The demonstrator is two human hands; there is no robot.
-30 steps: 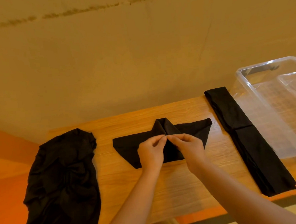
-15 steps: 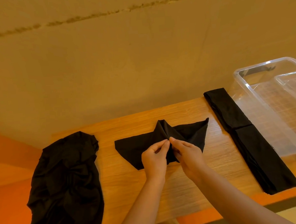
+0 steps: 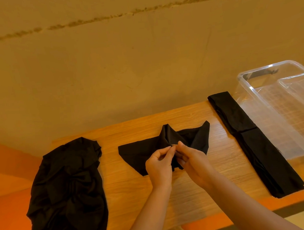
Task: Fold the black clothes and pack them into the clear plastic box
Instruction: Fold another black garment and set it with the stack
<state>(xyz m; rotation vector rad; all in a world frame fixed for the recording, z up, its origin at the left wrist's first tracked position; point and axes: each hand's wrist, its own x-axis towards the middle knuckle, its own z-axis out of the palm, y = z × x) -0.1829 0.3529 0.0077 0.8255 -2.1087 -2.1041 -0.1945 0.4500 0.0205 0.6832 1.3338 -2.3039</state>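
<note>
Three black garments on desk (image 3: 127, 184): crumpled heap (image 3: 67, 191) left, half-folded cloth (image 3: 141, 151) centre, folded strip (image 3: 252, 144) right beside one clear plastic box (image 3: 249, 89). Left hand (image 3: 158, 166), right hand (image 3: 191, 161): fingers pinch half-folded cloth's middle.

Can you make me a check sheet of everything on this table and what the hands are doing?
Surface: wooden table, set against a tan wall.
Job's things: small black cloth mid-table, part folded, middle bunched up; long folded black garment lying flat beside the clear plastic box; crumpled black garment at the table's left end, hanging over the edge.
Box: open, no black clothes seen in it; a clear lid or tray rests in it.
Clutter: nothing seen.
Hands: left hand and right hand both pinch the small black cloth at its centre.
Cables: nothing seen.
Surroundings: orange surface below left.
</note>
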